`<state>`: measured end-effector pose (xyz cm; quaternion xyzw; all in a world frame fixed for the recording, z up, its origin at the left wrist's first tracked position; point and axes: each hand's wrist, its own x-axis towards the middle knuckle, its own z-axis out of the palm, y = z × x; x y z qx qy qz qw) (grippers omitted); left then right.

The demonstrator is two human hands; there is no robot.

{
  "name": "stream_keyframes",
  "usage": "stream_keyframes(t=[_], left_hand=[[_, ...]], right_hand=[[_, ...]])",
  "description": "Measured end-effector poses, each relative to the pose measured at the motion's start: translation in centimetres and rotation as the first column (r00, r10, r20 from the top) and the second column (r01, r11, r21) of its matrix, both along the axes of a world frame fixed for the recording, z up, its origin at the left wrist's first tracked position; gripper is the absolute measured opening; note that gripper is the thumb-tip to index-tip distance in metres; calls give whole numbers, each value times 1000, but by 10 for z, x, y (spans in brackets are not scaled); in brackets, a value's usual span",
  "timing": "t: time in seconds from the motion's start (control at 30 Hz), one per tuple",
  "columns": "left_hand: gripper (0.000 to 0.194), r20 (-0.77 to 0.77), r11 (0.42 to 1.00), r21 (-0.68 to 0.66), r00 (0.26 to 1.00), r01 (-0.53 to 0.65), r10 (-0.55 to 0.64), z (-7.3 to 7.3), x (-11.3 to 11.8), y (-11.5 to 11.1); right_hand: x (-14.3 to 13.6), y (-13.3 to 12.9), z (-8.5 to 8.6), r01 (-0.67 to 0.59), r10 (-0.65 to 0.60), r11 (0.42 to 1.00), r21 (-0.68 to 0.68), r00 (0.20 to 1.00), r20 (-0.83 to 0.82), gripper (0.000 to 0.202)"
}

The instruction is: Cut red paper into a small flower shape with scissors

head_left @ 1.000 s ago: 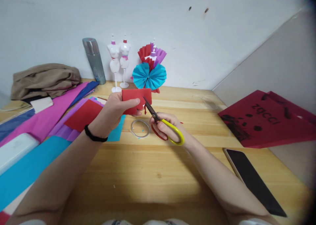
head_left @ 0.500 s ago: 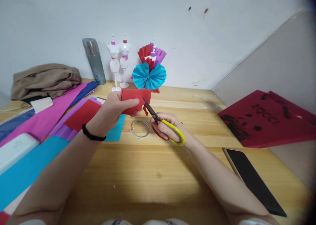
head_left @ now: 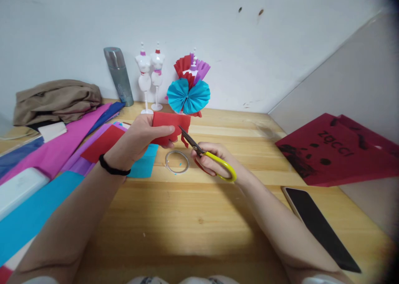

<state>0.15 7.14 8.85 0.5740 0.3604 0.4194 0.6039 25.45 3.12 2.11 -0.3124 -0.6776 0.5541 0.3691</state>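
Red paper [head_left: 168,122] is pinched in my left hand [head_left: 149,133], with the thumb lying across its front. My right hand [head_left: 212,156] grips scissors [head_left: 220,164] with yellow handles and dark blades. The blades meet the paper near its right edge, where a narrow cut strip hangs down. On the table below lies a thin ring [head_left: 177,162], perhaps a roll of tape, with small blue scraps inside it. A blue paper piece [head_left: 145,163] rests under my left wrist.
Behind my hands stand two white mini mannequins [head_left: 144,82] and one dressed in pleated paper [head_left: 188,95]. A grey bottle [head_left: 120,76], brown cloth [head_left: 57,101] and coloured sheets [head_left: 59,147] are at the left. At the right are a red bag [head_left: 336,151] and a phone [head_left: 321,226].
The scissors' blades have closed somewhat, their tips shifting slightly left and down on the red paper. My left wrist has moved slightly left.
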Motion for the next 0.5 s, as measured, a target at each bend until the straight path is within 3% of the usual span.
stream_keyframes(t=[0.5], left_hand=[[30,-27,995,14,995,101,-100,1,-4,4]], right_hand=[[3,1,7,31,-38,997,74,995,87,54]])
